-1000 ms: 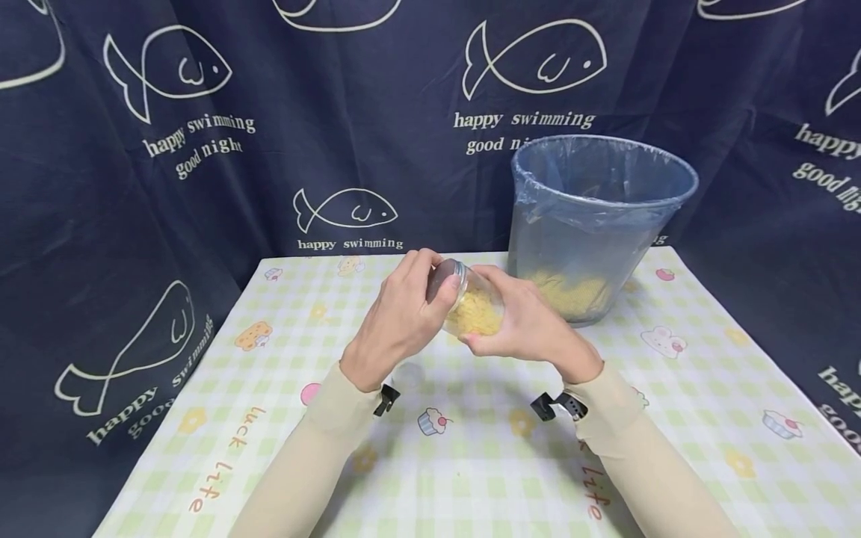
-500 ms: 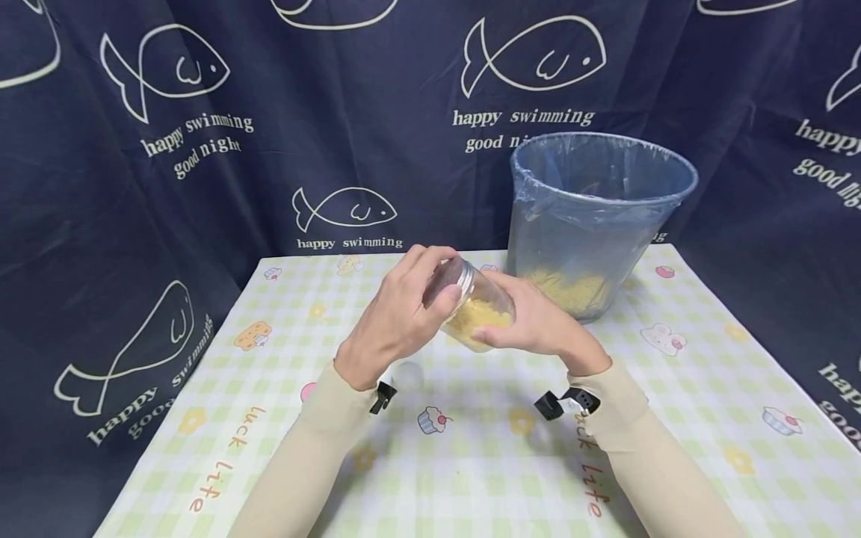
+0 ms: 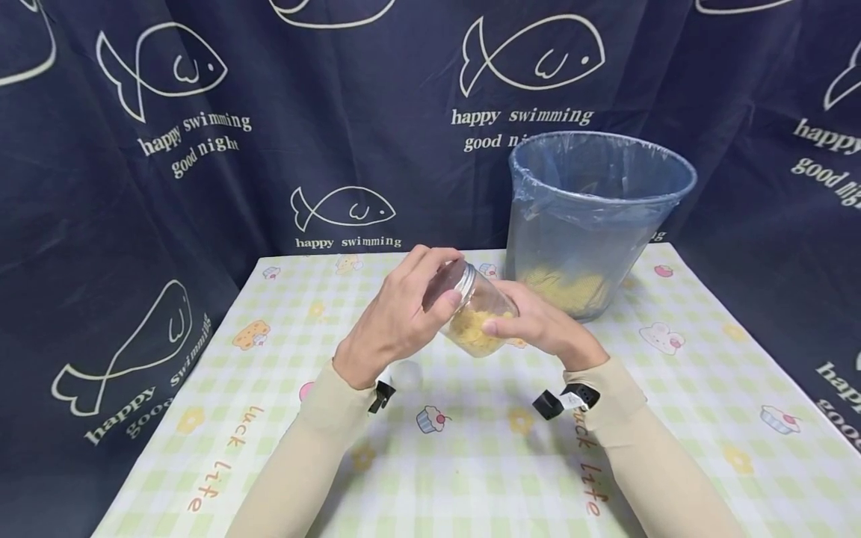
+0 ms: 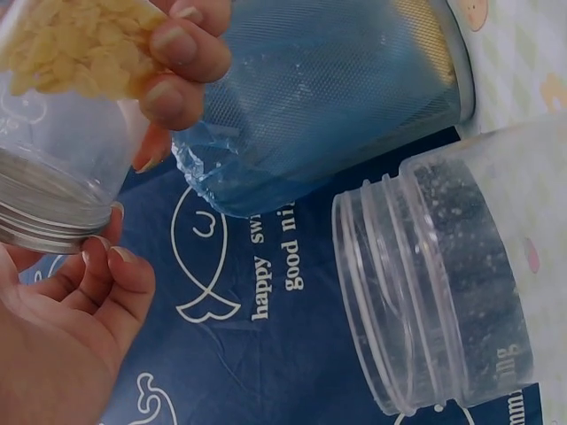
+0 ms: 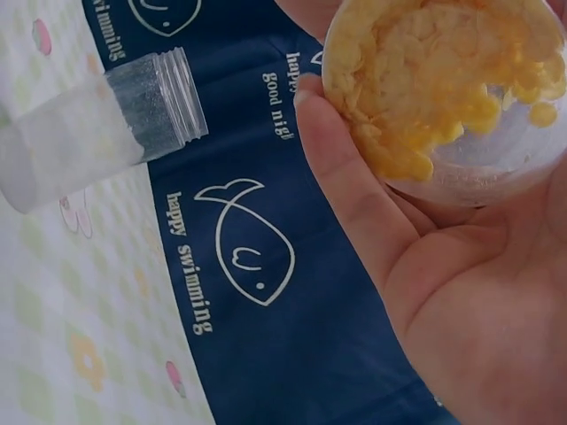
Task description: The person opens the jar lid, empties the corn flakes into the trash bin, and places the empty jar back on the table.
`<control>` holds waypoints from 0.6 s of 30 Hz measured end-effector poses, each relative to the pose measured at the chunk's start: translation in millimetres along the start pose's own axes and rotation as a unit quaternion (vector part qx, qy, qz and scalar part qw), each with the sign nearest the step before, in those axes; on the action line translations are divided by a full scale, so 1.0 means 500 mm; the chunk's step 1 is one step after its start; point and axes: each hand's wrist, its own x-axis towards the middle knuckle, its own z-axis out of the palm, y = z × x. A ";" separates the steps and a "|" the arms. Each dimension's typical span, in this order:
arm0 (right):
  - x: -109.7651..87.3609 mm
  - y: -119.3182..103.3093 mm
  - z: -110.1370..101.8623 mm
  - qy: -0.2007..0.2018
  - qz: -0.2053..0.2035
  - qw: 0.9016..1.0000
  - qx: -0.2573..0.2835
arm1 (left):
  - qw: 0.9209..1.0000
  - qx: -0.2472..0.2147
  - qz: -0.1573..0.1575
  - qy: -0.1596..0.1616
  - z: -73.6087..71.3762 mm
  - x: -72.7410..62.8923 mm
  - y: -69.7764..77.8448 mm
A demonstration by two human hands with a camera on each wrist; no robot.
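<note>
Over the middle of the table, a clear jar (image 3: 474,329) of yellow flakes is held tilted between both hands. Its silver screw lid (image 4: 53,221) is on the mouth, at the upper left end in the head view. My left hand (image 3: 400,314) grips this lid, thumb on the near side and fingers over the far side. My right hand (image 3: 545,325) holds the jar's body near the base, with the thumb across the front. Under my left wrist stands another clear jar (image 4: 425,292), lidless with a threaded mouth. In the head view it is mostly hidden.
A mesh wastebasket (image 3: 572,232) with a blue plastic liner stands at the back right, with yellow showing low in it. The checked tablecloth (image 3: 457,478) covers the table. Behind hangs a dark blue curtain (image 3: 377,97) with fish drawings.
The jar has shifted slightly right. My right hand has moved its hold on the body, the thumb coming from below round to the front. My left hand stays on the lid.
</note>
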 end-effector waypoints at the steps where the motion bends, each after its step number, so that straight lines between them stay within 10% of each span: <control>1: 0.000 0.001 0.001 -0.010 -0.004 1.000 0.022 | 1.000 0.000 0.001 -0.001 0.000 0.000 0.001; 18: 0.013 0.032 0.007 -0.159 -0.029 0.948 0.273 | 1.000 -0.006 0.011 -0.014 0.001 -0.003 0.007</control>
